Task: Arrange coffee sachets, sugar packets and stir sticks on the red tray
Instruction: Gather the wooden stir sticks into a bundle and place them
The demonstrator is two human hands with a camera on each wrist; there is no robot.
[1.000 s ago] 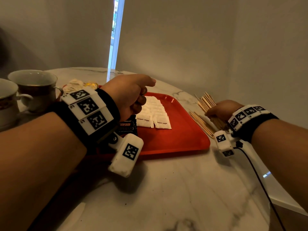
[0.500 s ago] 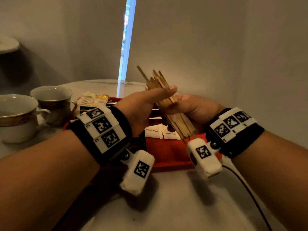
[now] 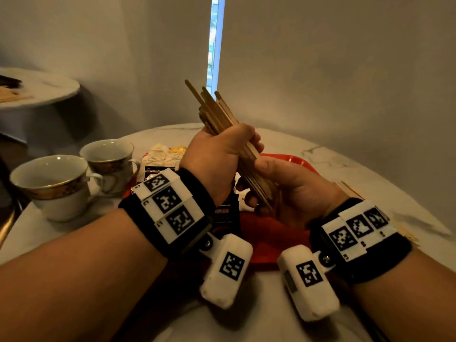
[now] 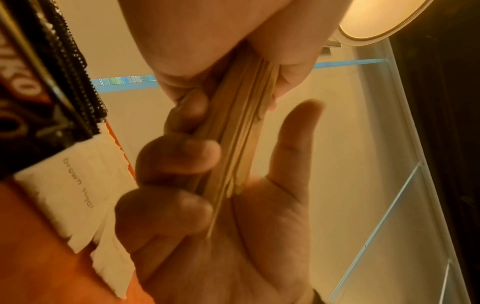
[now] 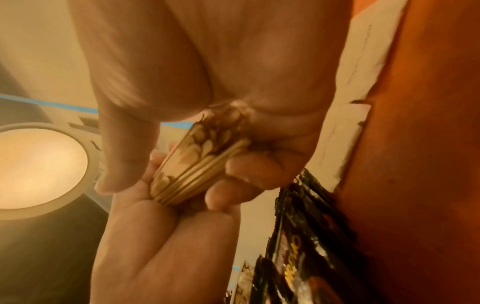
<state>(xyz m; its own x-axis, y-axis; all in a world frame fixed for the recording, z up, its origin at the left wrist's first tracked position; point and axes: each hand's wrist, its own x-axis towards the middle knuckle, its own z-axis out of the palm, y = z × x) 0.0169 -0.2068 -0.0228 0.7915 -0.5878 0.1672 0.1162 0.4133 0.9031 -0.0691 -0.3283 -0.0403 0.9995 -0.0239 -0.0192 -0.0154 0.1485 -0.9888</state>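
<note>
A bundle of wooden stir sticks [image 3: 217, 112] stands tilted above the red tray [image 3: 291, 160]. My left hand [image 3: 246, 141] grips the bundle around its middle. My right hand [image 3: 251, 183] holds the lower end, fingers curled round it. In the left wrist view the stir sticks [image 4: 241, 127] run between both hands. The stick ends [image 5: 200, 162] show in the right wrist view. White brown-sugar packets [image 4: 78, 185] and black coffee sachets [image 4: 31, 102] lie on the tray below, mostly hidden by my hands in the head view.
Two cups [image 3: 56, 183] [image 3: 108, 159] stand on the marble table [image 3: 246, 317] left of the tray. Crumpled wrappers [image 3: 162, 154] lie behind the tray. Loose sticks [image 3: 350, 190] remain on the table to the right. A second round table [image 3: 37, 87] is at the back left.
My right hand lifted the stick bundle from the table right of the tray and brought it over the tray. My left hand rose and took hold of it.
</note>
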